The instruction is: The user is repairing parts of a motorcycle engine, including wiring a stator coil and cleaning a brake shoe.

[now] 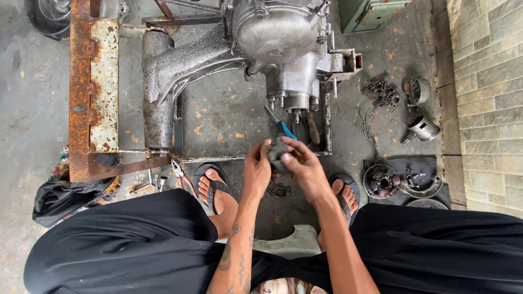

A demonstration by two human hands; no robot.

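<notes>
Both my hands meet over the floor in front of a scooter engine (272, 43). My left hand (256, 171) and my right hand (305, 169) together grip a small dark grey, grimy part (277, 152) between the fingertips. Just beyond the hands lie blue-handled pliers (283, 128) and a brown-handled tool (312, 130) below the engine's studs. My feet in black sandals (215, 188) rest on the wet concrete either side of the hands.
A rusty metal frame (92, 92) holds the engine's swing arm (163, 81). Loose parts lie at right: a piston (424, 128), wiring (381, 92), a stator plate (380, 181). Red-handled pliers (180, 171) and a black bag (60, 198) lie left. A tiled wall (490, 98) bounds the right.
</notes>
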